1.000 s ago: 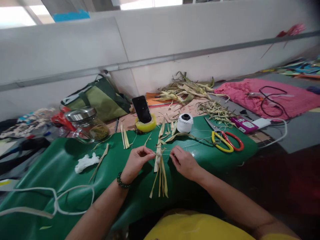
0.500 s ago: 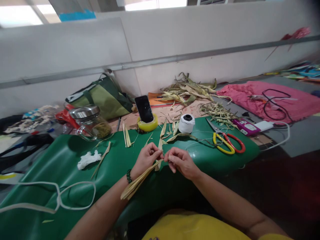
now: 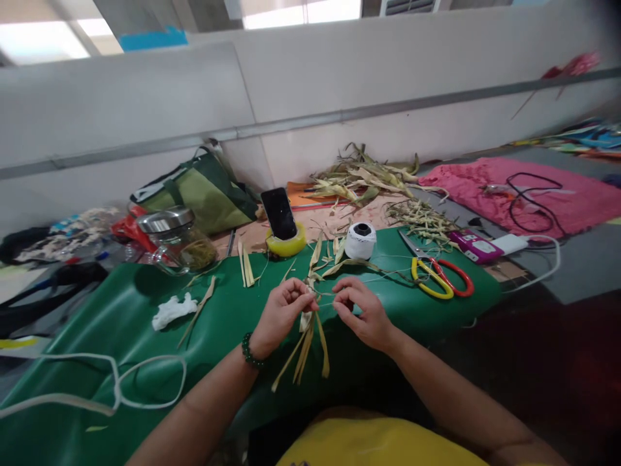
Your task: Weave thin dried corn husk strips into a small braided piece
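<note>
Pale tan dried husk strips (image 3: 305, 353) are hanging in a loose fan below the left hand (image 3: 281, 314), over the near side of the glossy dark-green plastic sheet (image 3: 228, 310). Left thumb and forefinger are closing together, gripping the thin pale thread (image 3: 325, 304); whether they are also pinching the strips, cannot tell. Right hand (image 3: 366, 317) is facing it, just beside, fingers curling and tips apparently gripping the same thread, probably so the short span between is staying under control. Strips are dangling freely, likely because only their upper ends are needing a hold. Longer leafy husk pieces (image 3: 317, 259) are lying just beyond the fingers. White squat thread spool (image 3: 359, 246) is standing upright near the right hand, presumably for easy feeding. Yellow-and-red-handled metal scissors (image 3: 431, 275) are resting to the right, likely for reach. Black phone (image 3: 279, 213) is leaning on a yellow tape roll (image 3: 287, 246), seemingly serving as a stand.
</note>
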`<state>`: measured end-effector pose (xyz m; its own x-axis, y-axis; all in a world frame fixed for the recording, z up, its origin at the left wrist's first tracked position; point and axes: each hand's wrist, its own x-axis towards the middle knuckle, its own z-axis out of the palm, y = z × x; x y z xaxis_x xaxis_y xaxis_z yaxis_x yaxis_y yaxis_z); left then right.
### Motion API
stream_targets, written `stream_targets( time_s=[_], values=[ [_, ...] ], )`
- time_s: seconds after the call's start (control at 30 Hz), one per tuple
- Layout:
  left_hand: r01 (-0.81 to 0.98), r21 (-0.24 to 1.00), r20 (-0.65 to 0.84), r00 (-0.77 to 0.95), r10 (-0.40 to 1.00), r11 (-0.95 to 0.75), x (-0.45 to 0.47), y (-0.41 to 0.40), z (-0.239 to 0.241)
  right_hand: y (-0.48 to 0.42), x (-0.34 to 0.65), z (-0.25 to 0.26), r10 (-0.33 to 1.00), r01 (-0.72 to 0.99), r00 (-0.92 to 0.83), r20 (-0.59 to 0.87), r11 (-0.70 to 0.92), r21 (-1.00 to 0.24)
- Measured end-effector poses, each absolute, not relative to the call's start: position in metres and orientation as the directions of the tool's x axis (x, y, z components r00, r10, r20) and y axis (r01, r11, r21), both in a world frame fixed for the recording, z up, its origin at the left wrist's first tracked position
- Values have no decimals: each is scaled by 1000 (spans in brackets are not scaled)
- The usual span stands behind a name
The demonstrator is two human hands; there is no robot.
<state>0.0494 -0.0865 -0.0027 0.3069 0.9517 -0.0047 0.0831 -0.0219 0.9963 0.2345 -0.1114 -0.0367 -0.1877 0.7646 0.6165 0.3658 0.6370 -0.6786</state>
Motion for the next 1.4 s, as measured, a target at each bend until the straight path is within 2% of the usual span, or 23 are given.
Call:
stream_targets(
  time_s=[0.2, 0.3, 0.4, 0.47, 0.57, 0.63, 0.7, 0.8, 0.9, 0.97, 1.03, 1.1, 1.17, 1.3, 1.4],
  values=[
    [416, 873, 104, 352, 930, -255, 54, -90, -7, -118, 225, -34, 641, 637, -219, 736, 665, -390],
    [515, 774, 146, 420, 896, -368, 56, -92, -8, -116, 217, -35, 642, 703, -228, 732, 629, -332],
    [578, 689, 148, 479, 865, -438, 55, -94, -6, -112, 215, -35, 704, 722, -218, 676, 583, -373],
    [589, 673, 150, 483, 863, -446, 55, -94, -5, -109, 216, -32, 741, 678, -235, 630, 589, -440],
    [545, 720, 164, 467, 869, -429, 53, -93, -1, -104, 223, -24, 806, 477, -291, 515, 589, -653],
    [500, 770, 150, 462, 874, -396, 52, -91, 3, -98, 229, -19, 850, 321, -374, 370, 493, -809],
    [454, 820, 122, 454, 883, -347, 50, -89, 8, -91, 236, -16, 847, 278, -480, 227, 392, -877],
    [403, 867, 98, 439, 893, -293, 45, -86, 15, -82, 249, -14, 843, 388, -528, 98, 342, -856],
    [405, 867, 81, 459, 885, -290, 39, -84, 19, -78, 266, -10, 855, 400, -515, 64, 306, -864],
    [423, 855, 72, 476, 876, -300, 36, -84, 20, -79, 280, -4, 884, 335, -455, 108, 282, -899],
    [442, 843, 67, 480, 875, -306, 35, -83, 21, -81, 292, 3, 931, 302, -320, 178, 278, -912],
    [447, 841, 64, 477, 877, -304, 36, -83, 21, -85, 301, 10, 941, 340, -232, 247, 316, -886],
    [440, 846, 70, 471, 879, -303, 38, -82, 21, -92, 304, 17, 925, 408, -225, 308, 376, -832],
    [445, 842, 87, 447, 890, -306, 43, -81, 18, -112, 300, 30, 860, 450, -340, 381, 504, -737],
    [456, 846, 75, 411, 908, -277, 46, -80, 13, -127, 298, 33, 760, 422, -589, 274, 578, -698]
  ],
)
